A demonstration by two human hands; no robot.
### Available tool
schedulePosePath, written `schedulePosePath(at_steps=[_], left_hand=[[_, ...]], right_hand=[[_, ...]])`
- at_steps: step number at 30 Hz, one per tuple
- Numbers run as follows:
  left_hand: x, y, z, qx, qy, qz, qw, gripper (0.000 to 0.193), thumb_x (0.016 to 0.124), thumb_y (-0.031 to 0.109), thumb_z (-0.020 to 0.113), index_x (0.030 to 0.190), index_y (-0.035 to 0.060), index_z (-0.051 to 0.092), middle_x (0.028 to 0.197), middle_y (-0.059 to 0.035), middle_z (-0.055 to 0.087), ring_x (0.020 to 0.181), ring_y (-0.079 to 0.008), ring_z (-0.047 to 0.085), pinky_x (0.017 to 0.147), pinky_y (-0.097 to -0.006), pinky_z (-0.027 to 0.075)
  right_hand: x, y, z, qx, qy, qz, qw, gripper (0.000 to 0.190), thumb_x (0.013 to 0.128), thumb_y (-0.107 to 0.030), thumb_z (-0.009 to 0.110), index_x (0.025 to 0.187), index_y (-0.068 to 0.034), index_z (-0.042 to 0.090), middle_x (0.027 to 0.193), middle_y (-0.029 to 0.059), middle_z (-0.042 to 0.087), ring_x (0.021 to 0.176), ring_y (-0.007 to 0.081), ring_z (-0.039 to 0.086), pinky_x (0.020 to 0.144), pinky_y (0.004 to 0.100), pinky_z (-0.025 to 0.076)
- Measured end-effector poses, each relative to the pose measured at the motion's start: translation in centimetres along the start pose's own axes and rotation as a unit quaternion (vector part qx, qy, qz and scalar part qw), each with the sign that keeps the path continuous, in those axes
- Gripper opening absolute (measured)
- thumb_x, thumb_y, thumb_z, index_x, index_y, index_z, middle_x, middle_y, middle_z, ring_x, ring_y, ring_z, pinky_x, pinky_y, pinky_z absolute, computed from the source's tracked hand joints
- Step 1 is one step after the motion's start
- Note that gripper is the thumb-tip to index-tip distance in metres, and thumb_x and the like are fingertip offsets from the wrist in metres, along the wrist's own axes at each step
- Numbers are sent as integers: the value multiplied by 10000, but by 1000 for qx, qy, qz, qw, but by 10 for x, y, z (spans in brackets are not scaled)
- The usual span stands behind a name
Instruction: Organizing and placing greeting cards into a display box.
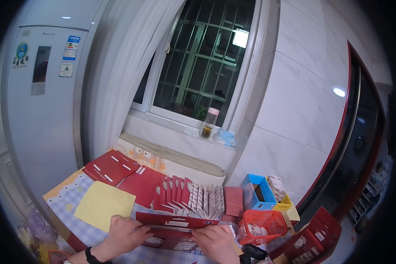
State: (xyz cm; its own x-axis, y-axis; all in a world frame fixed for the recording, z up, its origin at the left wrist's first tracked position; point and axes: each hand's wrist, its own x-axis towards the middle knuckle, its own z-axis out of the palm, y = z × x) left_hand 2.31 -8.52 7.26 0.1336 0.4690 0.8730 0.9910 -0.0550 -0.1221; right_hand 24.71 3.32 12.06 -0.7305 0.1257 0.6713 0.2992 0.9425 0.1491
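A dark red printed cardboard folder (171,237) with a hang-hole flap lies before me at the table's near edge. My left hand (125,234) grips its left end, fingers curled over the fold. My right hand (216,242) holds the right end the same way. Just behind the folder stands a row of red cards and patterned folded paper packs (204,199). A yellow paper sheet (105,204) lies beyond my left hand. To the right of my right hand is a red plastic basket (264,227) with small pale printed pieces inside.
Flat red card sheets (112,166) are stacked at the table's back left. Blue box (259,191) and yellow box (283,204) stand at the back right, near a banded red card stack (233,201). Red folders (310,241) with printed pieces stand at the far right.
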Motion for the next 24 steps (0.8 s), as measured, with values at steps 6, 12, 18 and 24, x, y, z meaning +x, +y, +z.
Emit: schedulePosePath(at_steps=[6, 12, 18, 24], left_hand=[[-7, -9, 5, -132, 72, -122, 981, 257, 630, 159, 736, 861, 106, 636, 851, -40, 548, 753, -171, 531, 721, -326, 400], [-29, -17, 24, -436, -21, -280, 855, 133, 742, 17, 622, 874, 30, 626, 821, -91, 622, 633, -161, 578, 556, -231, 454], [-30, -20, 31, -447, 1, -291, 846, 119, 751, 21, 610, 869, 27, 629, 761, -82, 625, 625, -144, 592, 556, -235, 451], [-18, -19, 27, -365, 31, -212, 906, 105, 731, 13, 606, 830, 31, 633, 723, -94, 612, 587, -195, 592, 523, -259, 451]], right_hand=[[1, 17, -13, 9, 9, 71, 997, 169, 647, -190, 712, 815, -181, 702, 832, 12, 513, 811, 177, 493, 693, 276, 385], [-22, 47, 17, 257, 9, 172, 951, 227, 639, -105, 735, 860, -155, 708, 854, 47, 452, 866, 177, 467, 761, 271, 406], [-27, 60, 32, 389, 54, 182, 901, 228, 655, -33, 720, 879, -57, 689, 952, 81, 551, 766, 143, 534, 652, 247, 443], [-28, 63, 31, 361, 6, 179, 915, 198, 688, -73, 707, 883, -56, 678, 730, 80, 629, 680, 163, 594, 605, 245, 463]])
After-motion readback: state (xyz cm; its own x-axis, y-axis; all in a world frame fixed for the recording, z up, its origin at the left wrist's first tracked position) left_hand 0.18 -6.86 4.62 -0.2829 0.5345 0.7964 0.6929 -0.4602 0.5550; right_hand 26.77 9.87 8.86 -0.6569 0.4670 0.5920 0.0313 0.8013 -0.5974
